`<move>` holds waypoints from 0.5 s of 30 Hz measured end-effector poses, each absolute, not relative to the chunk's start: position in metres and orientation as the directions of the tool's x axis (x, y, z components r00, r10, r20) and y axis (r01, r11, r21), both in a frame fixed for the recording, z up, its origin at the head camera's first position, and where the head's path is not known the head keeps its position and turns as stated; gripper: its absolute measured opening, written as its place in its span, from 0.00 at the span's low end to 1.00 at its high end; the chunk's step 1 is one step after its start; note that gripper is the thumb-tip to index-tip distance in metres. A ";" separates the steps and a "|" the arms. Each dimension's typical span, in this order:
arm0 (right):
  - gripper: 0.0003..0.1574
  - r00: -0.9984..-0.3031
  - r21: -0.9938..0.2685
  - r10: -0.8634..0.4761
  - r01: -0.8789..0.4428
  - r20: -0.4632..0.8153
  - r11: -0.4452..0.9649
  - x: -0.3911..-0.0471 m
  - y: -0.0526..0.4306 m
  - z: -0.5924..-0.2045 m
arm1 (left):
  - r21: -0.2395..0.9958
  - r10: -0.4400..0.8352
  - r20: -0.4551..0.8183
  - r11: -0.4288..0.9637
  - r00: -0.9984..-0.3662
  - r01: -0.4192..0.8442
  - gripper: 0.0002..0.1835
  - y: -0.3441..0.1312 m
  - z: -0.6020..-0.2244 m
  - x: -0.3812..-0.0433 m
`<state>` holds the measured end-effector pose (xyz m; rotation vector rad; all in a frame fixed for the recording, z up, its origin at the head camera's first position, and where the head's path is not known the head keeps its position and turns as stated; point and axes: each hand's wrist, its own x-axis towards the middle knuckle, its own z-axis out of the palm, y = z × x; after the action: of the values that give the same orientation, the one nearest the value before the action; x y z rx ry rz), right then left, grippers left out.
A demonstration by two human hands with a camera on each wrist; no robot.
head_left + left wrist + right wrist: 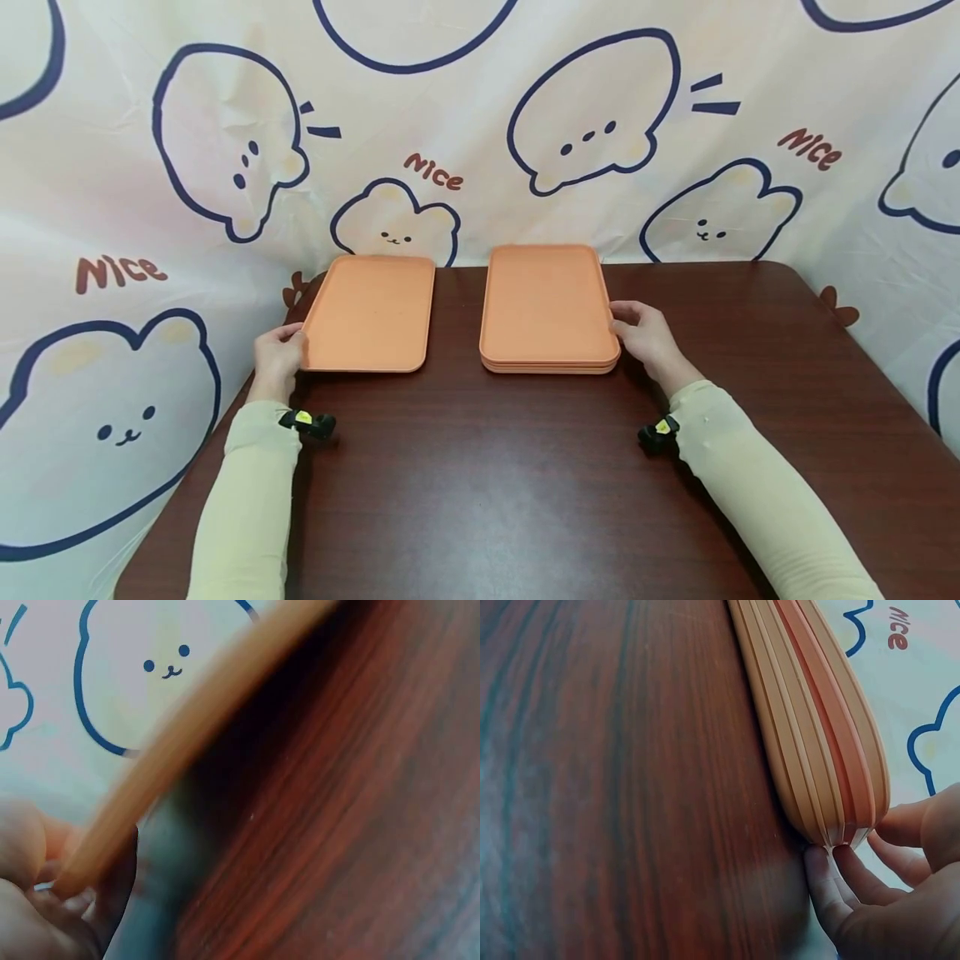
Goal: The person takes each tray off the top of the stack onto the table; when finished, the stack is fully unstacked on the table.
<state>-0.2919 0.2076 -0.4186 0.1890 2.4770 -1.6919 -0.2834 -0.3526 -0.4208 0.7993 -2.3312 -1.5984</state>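
My left hand (277, 358) pinches the near left edge of a single orange tray (371, 312) at the table's far left. In the left wrist view this tray (187, 742) appears edge-on and blurred, with a dark shadow beneath it and the thumb and fingers (45, 900) around its edge. To its right stands a neat stack of several matching trays (549, 304). My right hand (648, 337) grips the stack's right side. In the right wrist view the fingertips (821, 862) press at the layered rims, from the lowest tray up to the top one.
Both trays and stack are at the back of a dark brown wooden table (465, 475). Behind and beside it hangs a pale cloth (480, 100) with cartoon bears and lettering. Each wrist wears a small black camera (318, 427) on a strap.
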 end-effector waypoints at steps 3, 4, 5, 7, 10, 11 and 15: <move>0.32 -0.982 -0.914 0.035 0.187 -0.187 0.360 -0.292 0.210 -0.420 | 0.912 -0.570 -0.138 0.246 -0.810 -0.329 0.26 -0.348 -0.418 -0.288; 0.32 -0.981 -0.914 0.038 0.191 -0.190 0.358 -0.292 0.210 -0.420 | 0.913 -0.574 -0.145 0.236 -0.806 -0.333 0.27 -0.347 -0.417 -0.289; 0.32 -0.981 -0.914 0.041 0.193 -0.191 0.357 -0.291 0.211 -0.420 | 0.914 -0.580 -0.155 0.223 -0.800 -0.339 0.28 -0.346 -0.417 -0.289; 0.32 -0.980 -0.914 0.042 0.197 -0.195 0.356 -0.291 0.211 -0.421 | 0.913 -0.586 -0.177 0.201 -0.791 -0.354 0.30 -0.346 -0.418 -0.290; 0.32 -0.980 -0.915 0.042 0.199 -0.196 0.351 -0.291 0.211 -0.421 | 0.910 -0.593 -0.205 0.179 -0.779 -0.375 0.31 -0.346 -0.421 -0.290; 0.32 -0.980 -0.915 0.042 0.197 -0.195 0.352 -0.291 0.211 -0.421 | 0.908 -0.595 -0.209 0.176 -0.776 -0.380 0.31 -0.346 -0.422 -0.290; 0.31 -0.980 -0.916 0.048 0.198 -0.193 0.349 -0.291 0.211 -0.420 | 0.904 -0.595 -0.187 0.208 -0.782 -0.374 0.32 -0.346 -0.424 -0.291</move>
<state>-0.2905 0.2107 -0.4201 0.2265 2.4684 -1.7059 -0.2914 -0.3464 -0.4241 0.9285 -2.2765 -1.6104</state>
